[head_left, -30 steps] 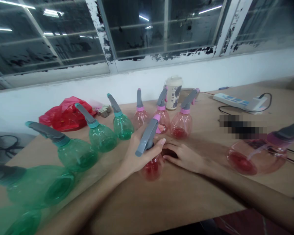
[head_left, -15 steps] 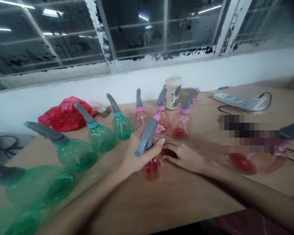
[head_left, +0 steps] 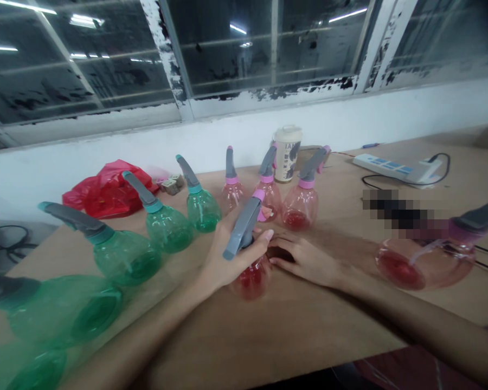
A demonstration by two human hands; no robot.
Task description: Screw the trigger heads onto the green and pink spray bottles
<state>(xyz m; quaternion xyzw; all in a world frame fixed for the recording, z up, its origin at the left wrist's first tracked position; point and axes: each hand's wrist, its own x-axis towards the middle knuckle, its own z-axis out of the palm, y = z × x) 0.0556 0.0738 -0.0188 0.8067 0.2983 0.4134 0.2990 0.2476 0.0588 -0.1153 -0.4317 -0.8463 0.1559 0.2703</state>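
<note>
My left hand (head_left: 228, 260) is wrapped round the neck of a pink spray bottle (head_left: 252, 279) with a grey trigger head (head_left: 242, 227), which stands on the wooden table (head_left: 301, 325). My right hand (head_left: 307, 260) rests just right of that bottle, fingers curled against its body beside a dark spot on the table. Three more pink spray bottles (head_left: 301, 203) stand behind in a row. Several green spray bottles (head_left: 126, 254) curve away to the left. Another pink bottle (head_left: 427, 260) sits at the right.
A lidded paper cup (head_left: 288, 153) stands by the white wall. A red plastic bag (head_left: 106, 189) lies at back left. A white power strip (head_left: 394, 168) with black cables sits at back right. The table's near edge runs along the bottom right.
</note>
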